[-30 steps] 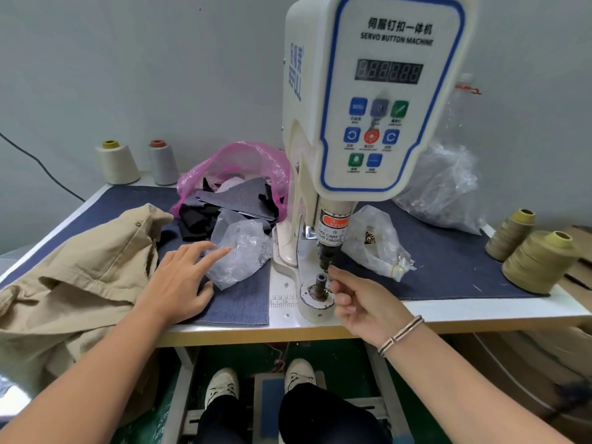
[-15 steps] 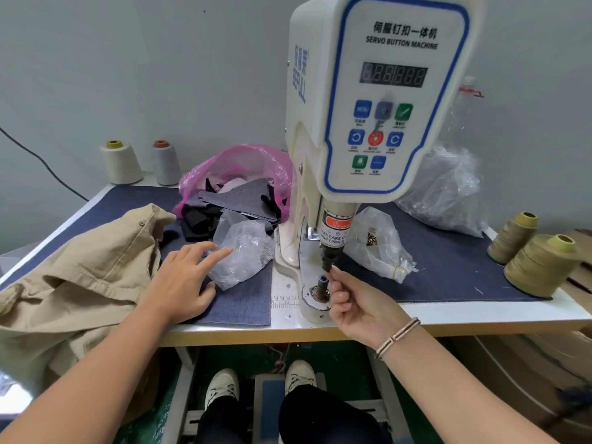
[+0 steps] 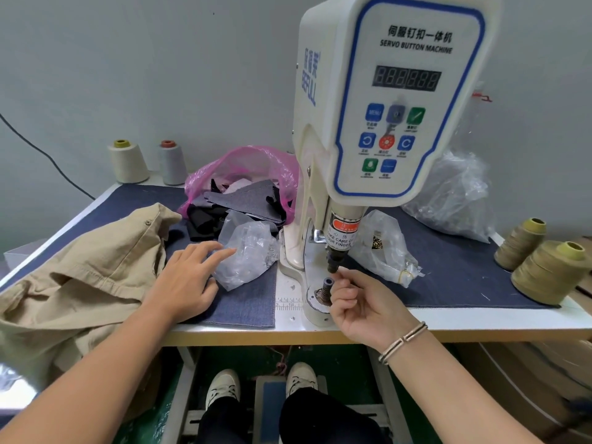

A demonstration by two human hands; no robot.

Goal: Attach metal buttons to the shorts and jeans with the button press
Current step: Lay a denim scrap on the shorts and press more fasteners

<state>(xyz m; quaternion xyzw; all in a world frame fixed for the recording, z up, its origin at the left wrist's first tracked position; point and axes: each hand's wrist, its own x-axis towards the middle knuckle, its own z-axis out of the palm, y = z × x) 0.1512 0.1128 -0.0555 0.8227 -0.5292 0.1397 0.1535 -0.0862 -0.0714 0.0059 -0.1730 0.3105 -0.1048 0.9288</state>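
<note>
The white servo button press [image 3: 400, 107] stands at the middle of the table. Its upper punch [image 3: 333, 262] hangs just above the lower die [image 3: 327, 285]. My right hand [image 3: 365, 306] has curled fingers, and its thumb and forefinger pinch a small metal button against the punch tip, mostly hidden by the fingertips. My left hand [image 3: 189, 277] lies flat on the denim mat, its straight fingers touching a clear plastic bag [image 3: 246, 251]. Khaki shorts [image 3: 80, 267] lie bunched at the left table edge, beside my left wrist.
Right of the press lies a clear bag of brass buttons [image 3: 381, 245], with a large crumpled bag [image 3: 455, 197] behind it. A pink bag of fabric scraps [image 3: 243, 168] sits behind the left hand. Thread cones stand at far left [image 3: 128, 161] and right [image 3: 551, 270]. A foot pedal [image 3: 272, 398] lies below.
My right hand's fingertips rose slightly from beside the lower die to the tip of the upper punch. The left hand stayed on the mat by the clear bag.
</note>
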